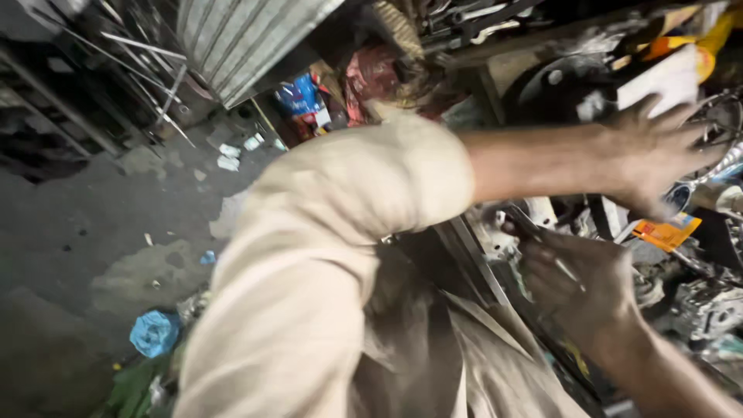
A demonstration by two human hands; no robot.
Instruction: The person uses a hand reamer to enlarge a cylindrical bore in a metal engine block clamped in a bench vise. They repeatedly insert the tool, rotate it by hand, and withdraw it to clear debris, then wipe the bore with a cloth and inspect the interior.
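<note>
Entry: workshop scene, head view, blurred by motion.

Left hand [654,159]: at 2 o'clock of the frame, fingers spread wide, gripping nothing, reaching across the body over a heap of metal machine parts [696,298]. It lies just beside a white flat card or box [658,77] at its 12 o'clock; contact cannot be told. The pale rolled sleeve [371,186] covers the arm to the elbow.

Right hand [580,286]: at 4 o'clock, curled closed around a slim metal tool [534,232], whose tip points toward 10 o'clock. The tool's kind is too blurred to name.

Nearby: an orange packet [665,231] between the two hands; a corrugated metal sheet [240,39] at 11 o'clock; blue plastic scrap [155,331] on the concrete floor [85,224] at 8 o'clock.

Progress, as judged: the tool is in hand but touches no part; the reach is unfinished, nothing is grasped by the left. Work on the parts appears barely begun.
</note>
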